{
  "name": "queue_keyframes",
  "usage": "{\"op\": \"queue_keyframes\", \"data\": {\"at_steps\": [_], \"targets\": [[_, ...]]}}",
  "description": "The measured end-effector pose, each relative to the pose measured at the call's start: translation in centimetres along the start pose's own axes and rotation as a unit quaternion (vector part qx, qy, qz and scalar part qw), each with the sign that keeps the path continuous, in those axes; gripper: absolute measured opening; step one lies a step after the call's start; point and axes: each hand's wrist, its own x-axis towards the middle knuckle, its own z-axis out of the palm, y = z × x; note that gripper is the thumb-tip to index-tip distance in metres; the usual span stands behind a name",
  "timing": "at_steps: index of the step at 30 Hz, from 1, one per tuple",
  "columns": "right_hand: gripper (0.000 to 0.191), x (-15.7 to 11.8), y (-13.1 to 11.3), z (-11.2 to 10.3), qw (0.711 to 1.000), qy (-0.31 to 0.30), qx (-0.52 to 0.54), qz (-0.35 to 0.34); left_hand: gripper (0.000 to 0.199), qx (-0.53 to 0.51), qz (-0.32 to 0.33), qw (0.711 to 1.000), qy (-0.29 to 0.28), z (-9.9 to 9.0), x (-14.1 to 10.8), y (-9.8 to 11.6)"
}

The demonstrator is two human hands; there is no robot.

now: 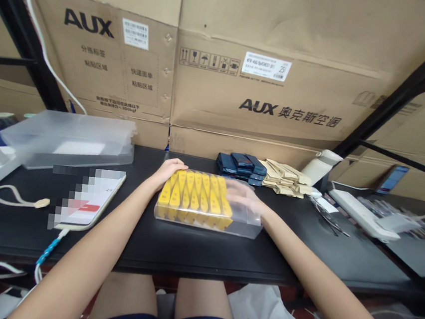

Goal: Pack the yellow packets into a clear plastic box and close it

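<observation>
A clear plastic box (245, 228) rests on the black table in front of me. Yellow packets (196, 193) stand in a tight row across its left and middle part. My left hand (169, 169) grips the box at its far left corner, fingers curled over the edge. Inside the right end is my right hand (244, 197), close beside the last yellow packet. Motion blurs its fingers, so I cannot tell whether they hold anything. Behind the box lie stacks of dark blue packets (240, 167) and tan packets (284, 177).
Translucent plastic boxes (73, 153) are at the back left, with a charging phone (93, 208) nearer me. A white bottle (320, 167) leans at the back right, near a white power strip (365, 214). Large cardboard boxes (211, 99) form the wall behind.
</observation>
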Motion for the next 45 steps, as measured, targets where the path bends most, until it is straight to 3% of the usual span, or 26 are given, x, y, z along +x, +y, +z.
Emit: {"op": "queue_keyframes", "data": {"at_steps": [28, 45], "targets": [[0.052, -0.18, -0.55, 0.30, 1.000, -0.001, 0.027, 0.011, 0.025, 0.006, 0.002, 1.000, -0.005, -0.24, 0.39, -0.37], [0.062, -0.21, -0.24, 0.02, 0.998, -0.046, 0.035, 0.003, 0.024, -0.002, 0.001, 1.000, -0.008, -0.28, 0.41, -0.41]]}}
